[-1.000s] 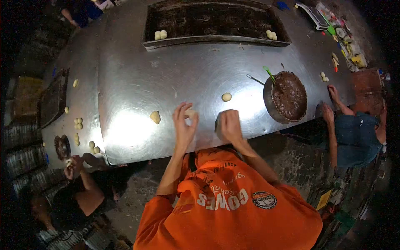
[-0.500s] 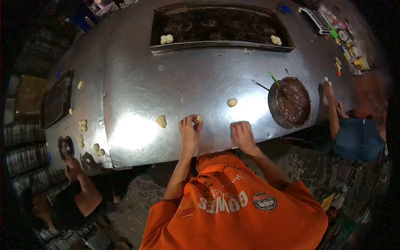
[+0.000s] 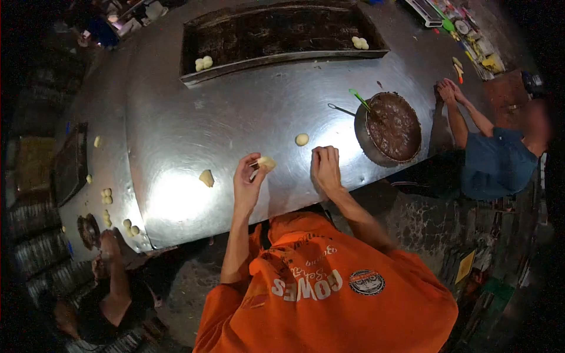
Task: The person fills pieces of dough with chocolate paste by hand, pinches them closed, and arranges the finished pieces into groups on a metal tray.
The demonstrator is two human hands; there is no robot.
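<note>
A flattened piece of pale dough (image 3: 266,162) is pinched between the thumb and fingers of my left hand (image 3: 246,179), just above the metal table. To the right, my right hand (image 3: 327,167) rests at the table with its fingers curled together; whatever is under or inside them is hidden. Close to its fingertips sits a smooth dough ball (image 3: 302,139). An uneven lump of dough (image 3: 206,177) lies left of my left hand. Right of my right hand stands a round pot (image 3: 372,144) of brown filling (image 3: 395,126), with a green-handled utensil (image 3: 358,99) in it.
A dark baking tray (image 3: 282,56) at the back holds dough-ball clusters (image 3: 203,63) near its front corners. Co-workers stand left and right; one person's hands (image 3: 449,90) are beyond the pot. More dough balls (image 3: 106,196) and a smaller tray (image 3: 72,162) occupy the left end.
The view has shifted, so the table appears moved left. My left hand now shows the flat dough more openly at its fingertips. The right-hand person's hands have come together.
</note>
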